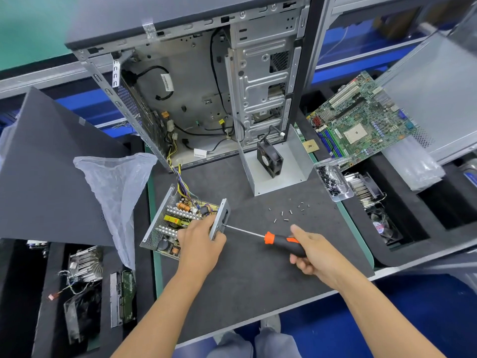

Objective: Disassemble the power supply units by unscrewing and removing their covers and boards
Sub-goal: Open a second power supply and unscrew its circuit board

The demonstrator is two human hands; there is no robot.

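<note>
From the head camera, I had the opened power supply unit (pixel 180 223) lying on the dark mat of the table (pixel 258 267), left of centre, its cover already off and its board (pixel 178 218) with coils and heat sinks exposed. My left hand (pixel 200 241) gripped the unit at its right end, fingers curled over the upright metal end plate (pixel 220 219), thumb on the near side. My right hand (pixel 308 250) was wrapped around the black and orange handle of a screwdriver (pixel 273 239), held nearly level, its shaft pointing left with the tip against the outer face of that end plate. A bundle of coloured wires (pixel 180 182) ran from the unit up into the open computer case (pixel 206 94) standing at the back of the table.

Loose screws (pixel 286 214) lay scattered on the mat, near the screwdriver shaft and behind it. A bent metal cover (pixel 273 164) stood beside the case with a small black fan (pixel 269 158) resting on it. To the right, a clear tray of screws (pixel 333 182) sat at the mat's edge, and a green motherboard (pixel 361 122) lay tilted behind it. A crumpled plastic bag (pixel 116 192) lay left of the unit, beside a dark side panel (pixel 51 171).
</note>
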